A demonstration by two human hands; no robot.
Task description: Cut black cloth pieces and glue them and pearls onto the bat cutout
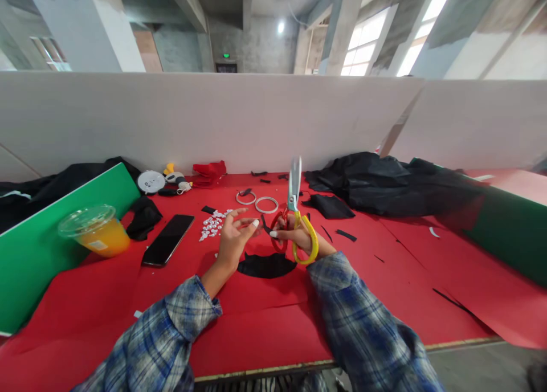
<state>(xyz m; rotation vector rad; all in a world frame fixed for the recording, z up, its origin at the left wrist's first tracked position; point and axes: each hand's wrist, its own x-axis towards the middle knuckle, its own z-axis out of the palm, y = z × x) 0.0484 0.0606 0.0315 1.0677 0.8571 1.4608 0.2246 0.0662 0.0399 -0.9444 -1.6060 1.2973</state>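
My right hand is closed around a pair of scissors with one red and one yellow handle, the blades pointing up. A small black fabric strip sticks out from the thumb side of that hand. To its left, my left hand is raised with fingers apart and bent, and I see nothing in it. On the red table cover below both hands lies a curved black fabric piece. Beyond them are two pale rings, the left one with a black scrap on it. White beads lie beside my left hand.
At left stand a phone, a lidded cup of orange drink and a green board. A black fabric heap lies at the back right, with black scraps nearby. A pale partition closes the back.
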